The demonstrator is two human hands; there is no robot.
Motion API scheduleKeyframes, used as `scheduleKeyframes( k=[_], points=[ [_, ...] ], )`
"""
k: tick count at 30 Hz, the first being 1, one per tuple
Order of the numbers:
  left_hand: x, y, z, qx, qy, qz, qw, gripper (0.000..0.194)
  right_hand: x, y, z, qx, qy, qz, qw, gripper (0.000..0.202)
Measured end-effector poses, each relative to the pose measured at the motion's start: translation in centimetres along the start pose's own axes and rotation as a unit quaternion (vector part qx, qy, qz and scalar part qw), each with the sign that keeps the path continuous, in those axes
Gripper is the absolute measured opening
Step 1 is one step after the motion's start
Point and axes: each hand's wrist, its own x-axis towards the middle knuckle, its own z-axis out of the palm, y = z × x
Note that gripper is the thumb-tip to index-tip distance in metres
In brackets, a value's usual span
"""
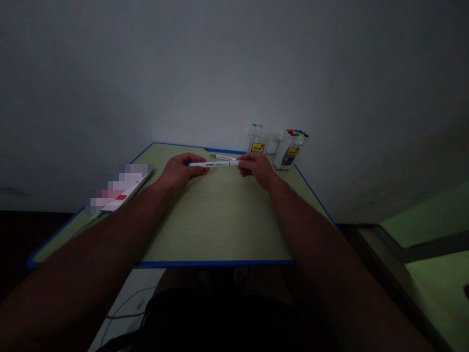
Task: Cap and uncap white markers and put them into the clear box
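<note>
As two grips likely steady it, we hold a marker (216, 165) level | left hand (179, 172) pinches one end | right hand (257, 167), the other | upright case (283, 156) probably keeps pens (297, 132) tidy

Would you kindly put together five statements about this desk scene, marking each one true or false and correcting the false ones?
1. The left hand and right hand hold one white marker between them. True.
2. The table has red trim. False: its trim is blue.
3. Another white pen lies just beyond the held marker. True.
4. Of the two containers, the one on the picture's left shows more coloured caps. False: the right container shows many, the left container only a couple.
5. A flat, partly blurred object lies to the left of the left hand. True.
</note>
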Motion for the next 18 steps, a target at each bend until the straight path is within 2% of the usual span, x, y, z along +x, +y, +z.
scheduleKeyframes(
  k=[18],
  points=[
    [0.19, -0.11, -0.1, -0.002, -0.005, 0.001, 1.0, 0.026, 0.11, 0.19, -0.03, 0.001, -0.002, -0.008, 1.0, 0.016]
  ],
)
